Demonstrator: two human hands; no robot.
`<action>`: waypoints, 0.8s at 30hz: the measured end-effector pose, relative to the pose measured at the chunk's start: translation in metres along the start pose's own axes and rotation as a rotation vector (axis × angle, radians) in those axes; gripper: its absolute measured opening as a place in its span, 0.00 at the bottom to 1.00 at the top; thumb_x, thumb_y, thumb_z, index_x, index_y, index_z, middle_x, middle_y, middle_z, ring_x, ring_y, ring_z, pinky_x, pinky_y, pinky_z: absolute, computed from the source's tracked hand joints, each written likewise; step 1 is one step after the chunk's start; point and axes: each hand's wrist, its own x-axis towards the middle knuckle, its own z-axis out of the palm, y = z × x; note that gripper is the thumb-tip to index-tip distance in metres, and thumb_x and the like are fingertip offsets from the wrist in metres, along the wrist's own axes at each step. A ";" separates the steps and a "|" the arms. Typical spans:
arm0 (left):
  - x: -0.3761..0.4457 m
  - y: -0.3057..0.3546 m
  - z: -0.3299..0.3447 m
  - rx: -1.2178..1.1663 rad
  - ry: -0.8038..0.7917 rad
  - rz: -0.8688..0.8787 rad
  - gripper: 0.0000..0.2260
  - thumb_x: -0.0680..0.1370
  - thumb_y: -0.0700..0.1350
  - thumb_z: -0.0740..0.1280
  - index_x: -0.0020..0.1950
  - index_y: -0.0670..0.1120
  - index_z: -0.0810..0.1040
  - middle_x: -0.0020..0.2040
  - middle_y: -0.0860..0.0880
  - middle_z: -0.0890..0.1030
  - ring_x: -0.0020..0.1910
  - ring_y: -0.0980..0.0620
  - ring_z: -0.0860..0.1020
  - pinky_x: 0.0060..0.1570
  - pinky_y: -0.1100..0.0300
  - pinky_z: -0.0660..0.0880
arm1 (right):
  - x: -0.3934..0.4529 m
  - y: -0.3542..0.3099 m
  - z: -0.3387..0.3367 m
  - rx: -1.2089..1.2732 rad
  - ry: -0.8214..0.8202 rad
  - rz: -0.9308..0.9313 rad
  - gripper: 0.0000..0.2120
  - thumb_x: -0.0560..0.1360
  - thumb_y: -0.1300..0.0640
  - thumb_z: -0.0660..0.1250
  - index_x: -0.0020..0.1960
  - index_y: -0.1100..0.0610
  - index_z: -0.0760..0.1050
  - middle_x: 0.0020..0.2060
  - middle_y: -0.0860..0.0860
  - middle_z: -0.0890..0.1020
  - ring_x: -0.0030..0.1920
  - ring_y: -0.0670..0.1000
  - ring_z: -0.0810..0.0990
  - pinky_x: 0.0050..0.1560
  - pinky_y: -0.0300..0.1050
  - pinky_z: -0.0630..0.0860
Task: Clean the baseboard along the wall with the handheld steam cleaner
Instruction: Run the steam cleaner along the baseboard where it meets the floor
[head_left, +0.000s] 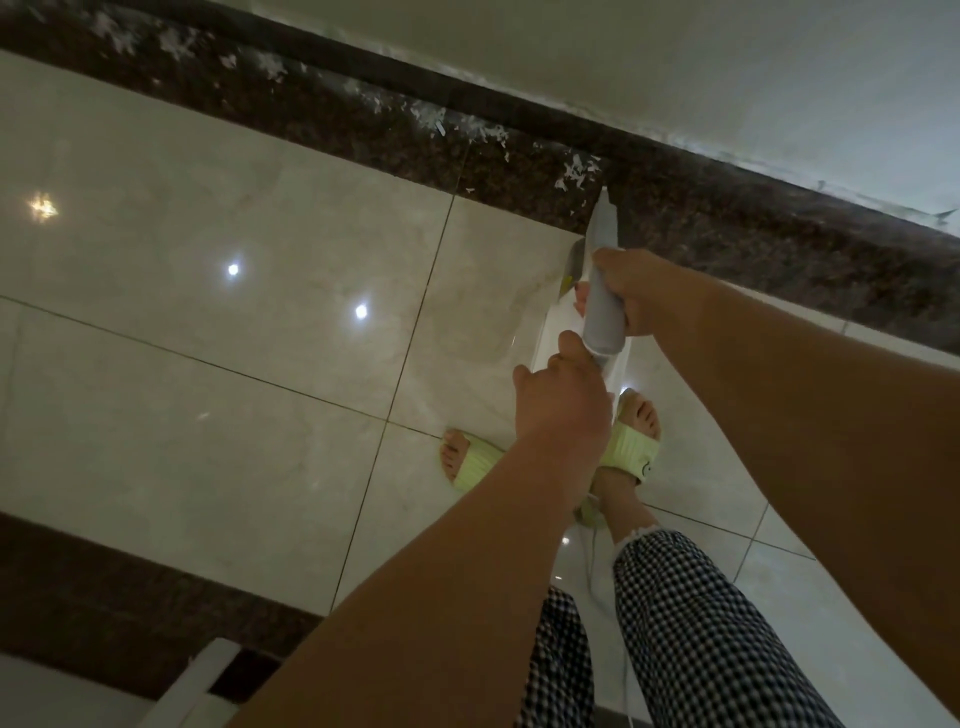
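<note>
The steam cleaner (602, 291), gripped by the right hand (636, 291) and left hand (563, 400), has its nozzle tip at the dark granite strip (311, 104), which white flecks (457, 127) litter to the left. The glossy floor tiles (208, 291) left of the hands lie open. Below, two sandalled feet (631, 441) and a white cord (592, 561) crowd the space, and a white frame (208, 680) stands at the lower left.

Handheld steam cleaner (602, 291), grey-and-white, sitting right of frame centre, nozzle tip pointing up toward dark speckled baseboard (363, 124), which is running diagonally from upper left to right edge, showing white flecks.
</note>
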 end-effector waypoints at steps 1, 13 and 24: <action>-0.004 -0.003 0.001 0.013 -0.006 0.001 0.19 0.79 0.52 0.65 0.61 0.45 0.60 0.48 0.50 0.79 0.46 0.48 0.81 0.56 0.51 0.66 | -0.001 0.004 0.003 0.007 -0.007 0.009 0.14 0.82 0.50 0.59 0.44 0.58 0.69 0.37 0.51 0.76 0.35 0.47 0.74 0.47 0.42 0.76; -0.029 -0.020 0.011 0.021 0.007 -0.027 0.17 0.78 0.50 0.65 0.59 0.45 0.62 0.47 0.50 0.79 0.43 0.48 0.80 0.54 0.51 0.66 | -0.005 0.029 0.012 -0.007 -0.044 0.049 0.11 0.80 0.50 0.61 0.55 0.58 0.70 0.40 0.54 0.78 0.36 0.49 0.77 0.37 0.43 0.78; -0.015 0.009 0.013 -0.017 0.012 -0.031 0.20 0.79 0.52 0.64 0.63 0.44 0.60 0.50 0.49 0.80 0.47 0.46 0.80 0.56 0.50 0.65 | 0.008 0.014 -0.005 -0.020 -0.021 -0.004 0.15 0.81 0.49 0.61 0.61 0.58 0.70 0.44 0.54 0.78 0.42 0.51 0.78 0.50 0.47 0.79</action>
